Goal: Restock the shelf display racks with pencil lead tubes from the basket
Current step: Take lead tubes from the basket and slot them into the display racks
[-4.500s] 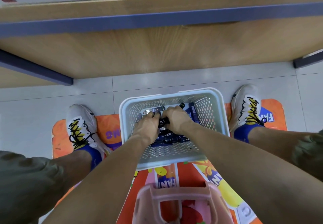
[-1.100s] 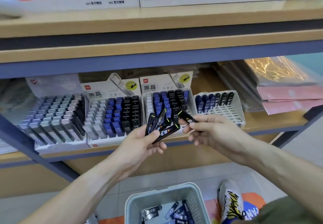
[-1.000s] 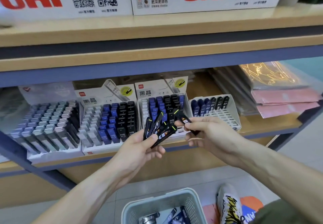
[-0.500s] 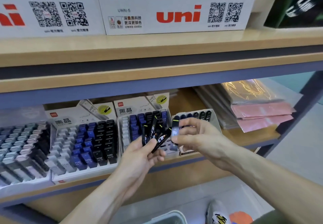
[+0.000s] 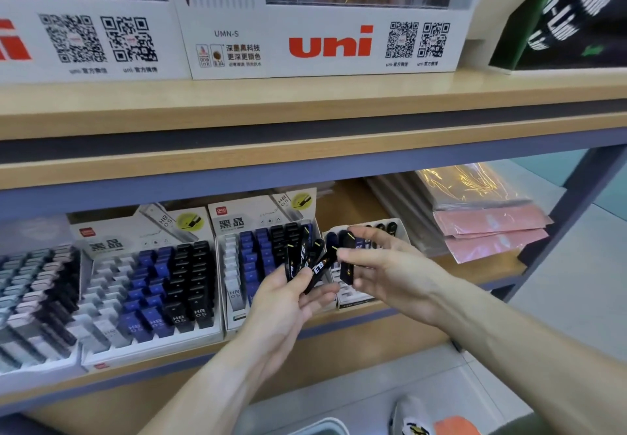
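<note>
My left hand (image 5: 283, 294) grips a fanned bunch of several black pencil lead tubes (image 5: 307, 260) in front of the lower shelf. My right hand (image 5: 383, 265) pinches one black tube (image 5: 346, 258) upright, just right of the bunch. Behind it stands a small white display rack (image 5: 353, 297) with a few dark tubes at its back. Two larger white racks, the middle rack (image 5: 234, 285) and the left rack (image 5: 149, 285), hold rows of blue, black and grey tubes. Only the basket's rim (image 5: 322, 429) shows at the bottom edge.
A further rack of grey and dark tubes (image 5: 30, 292) stands at far left. Pink and gold plastic packets (image 5: 488, 224) lie stacked on the shelf's right. White "uni" boxes (image 5: 325, 44) sit on the upper shelf. A dark shelf post (image 5: 563, 210) rises at right. My shoe (image 5: 412, 421) is below.
Both hands came up from the basket with tubes to the shelf. In the last half second my right hand drew one tube clear of the bunch and turned it upright.
</note>
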Tool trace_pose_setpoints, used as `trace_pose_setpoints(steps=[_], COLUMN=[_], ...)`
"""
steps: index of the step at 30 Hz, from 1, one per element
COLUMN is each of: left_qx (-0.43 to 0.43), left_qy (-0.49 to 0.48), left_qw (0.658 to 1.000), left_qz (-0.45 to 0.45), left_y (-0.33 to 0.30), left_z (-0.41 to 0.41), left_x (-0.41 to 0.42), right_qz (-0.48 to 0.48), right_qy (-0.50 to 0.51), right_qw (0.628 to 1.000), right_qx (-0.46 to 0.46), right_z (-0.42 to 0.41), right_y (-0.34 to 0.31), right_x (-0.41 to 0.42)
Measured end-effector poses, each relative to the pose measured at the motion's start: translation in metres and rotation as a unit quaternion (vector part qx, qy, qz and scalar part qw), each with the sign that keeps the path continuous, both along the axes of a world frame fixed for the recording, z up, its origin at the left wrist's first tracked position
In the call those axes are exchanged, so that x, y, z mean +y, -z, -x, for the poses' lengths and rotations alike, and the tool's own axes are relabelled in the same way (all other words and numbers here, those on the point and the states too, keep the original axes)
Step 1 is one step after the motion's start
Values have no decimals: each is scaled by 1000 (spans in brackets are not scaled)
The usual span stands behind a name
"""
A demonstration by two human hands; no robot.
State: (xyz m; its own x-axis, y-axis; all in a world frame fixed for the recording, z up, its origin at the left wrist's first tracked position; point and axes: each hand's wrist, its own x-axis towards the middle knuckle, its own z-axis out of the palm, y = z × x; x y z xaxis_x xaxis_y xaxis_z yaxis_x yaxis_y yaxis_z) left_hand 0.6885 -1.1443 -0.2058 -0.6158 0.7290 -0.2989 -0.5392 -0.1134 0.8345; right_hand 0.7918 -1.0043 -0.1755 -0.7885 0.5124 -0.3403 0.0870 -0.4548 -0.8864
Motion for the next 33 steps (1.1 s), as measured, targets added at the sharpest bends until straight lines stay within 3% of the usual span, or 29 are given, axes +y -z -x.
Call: trace_pose_setpoints(steps=[14, 26, 29, 33], left_qx=[7, 37, 37, 27], left_qy=[-21, 0, -8, -1], left_qw=[1000, 999, 998, 998], left_qz=[21, 35, 48, 54], left_y=[-4, -1, 3, 5], left_z=[1, -6, -7, -12], left_x=[-15, 7, 15, 23], right_qz=[-157, -301, -344, -453], right_qy=[-39, 7, 88, 153], right_qw=[987, 954, 935, 875], right_qx=[23, 8, -15, -75], right_z=[-4, -9, -11, -13], right_y=[11, 21, 17, 30], right_x=[-12, 3, 24, 62])
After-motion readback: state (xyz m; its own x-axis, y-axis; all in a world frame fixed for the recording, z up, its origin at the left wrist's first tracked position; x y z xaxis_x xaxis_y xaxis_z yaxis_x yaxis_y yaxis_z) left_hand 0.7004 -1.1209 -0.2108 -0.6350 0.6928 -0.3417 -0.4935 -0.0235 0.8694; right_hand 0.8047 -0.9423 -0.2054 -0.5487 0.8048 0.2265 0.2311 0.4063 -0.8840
